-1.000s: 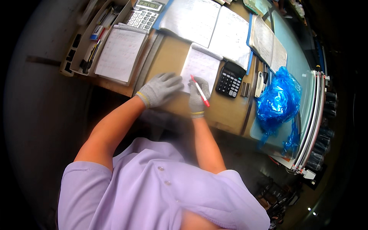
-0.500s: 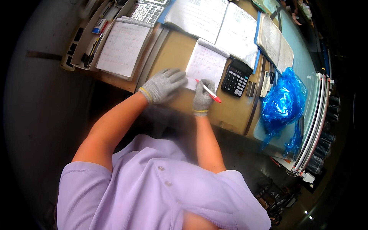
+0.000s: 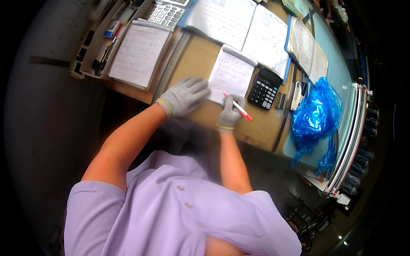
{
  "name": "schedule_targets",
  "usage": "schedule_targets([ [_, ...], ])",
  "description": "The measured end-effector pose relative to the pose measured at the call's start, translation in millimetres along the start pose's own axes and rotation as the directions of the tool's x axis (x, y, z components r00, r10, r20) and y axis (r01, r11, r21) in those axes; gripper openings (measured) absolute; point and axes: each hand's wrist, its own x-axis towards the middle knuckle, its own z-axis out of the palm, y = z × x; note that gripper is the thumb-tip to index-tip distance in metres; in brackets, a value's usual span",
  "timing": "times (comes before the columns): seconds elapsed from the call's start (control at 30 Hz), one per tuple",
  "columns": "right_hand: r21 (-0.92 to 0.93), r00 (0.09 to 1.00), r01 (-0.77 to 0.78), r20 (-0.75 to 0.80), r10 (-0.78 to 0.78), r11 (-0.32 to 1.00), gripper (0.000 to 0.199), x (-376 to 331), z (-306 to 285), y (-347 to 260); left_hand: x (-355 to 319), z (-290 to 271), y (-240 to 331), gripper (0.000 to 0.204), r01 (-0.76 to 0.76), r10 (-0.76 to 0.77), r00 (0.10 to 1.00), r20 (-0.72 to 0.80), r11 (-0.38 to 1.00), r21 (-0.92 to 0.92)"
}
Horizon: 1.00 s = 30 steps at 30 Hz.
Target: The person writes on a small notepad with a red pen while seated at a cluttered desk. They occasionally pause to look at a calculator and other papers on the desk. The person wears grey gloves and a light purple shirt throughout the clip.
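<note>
My left hand, in a grey knit glove, lies flat with fingers apart on the brown desk, its fingertips at the left edge of a small spiral notepad. In my gloved right hand I grip a red and white pen; its tip rests on the notepad's lower edge. The notepad's page carries red handwriting.
A black calculator sits right of the notepad. A larger spiral notebook and a tray of pens lie at left. An open ledger, a grey calculator and a crumpled blue plastic bag are around.
The view has shifted slightly. My left hand has slid a little toward the notepad's edge, and the pen in my right hand has tilted lower onto the page.
</note>
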Motion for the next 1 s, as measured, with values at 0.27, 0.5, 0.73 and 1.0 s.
schedule_targets([
  [0.27,-0.041,0.998,0.018,0.064,-0.016,0.999,0.006,2.3,7.7,-8.5,-0.1,0.5,-0.7,0.063,-0.003,0.003,1.0,-0.008,1.0,-0.005],
  [0.5,0.01,0.995,-0.063,0.076,0.062,0.998,0.01,4.6,6.4,-3.0,0.9,-3.4,1.7,0.062,-0.001,0.001,1.0,-0.003,1.0,-0.003],
  [0.73,0.012,0.999,-0.038,0.03,0.038,0.999,0.01,2.1,-4.8,1.6,0.1,0.5,0.4,0.061,-0.013,0.013,0.999,-0.041,1.0,-0.006],
  [1.0,-0.037,0.982,-0.163,0.096,0.165,0.986,0.01,0.9,-10.5,-1.7,0.5,1.7,0.5,0.061,-0.008,0.009,0.999,-0.035,1.0,0.007],
])
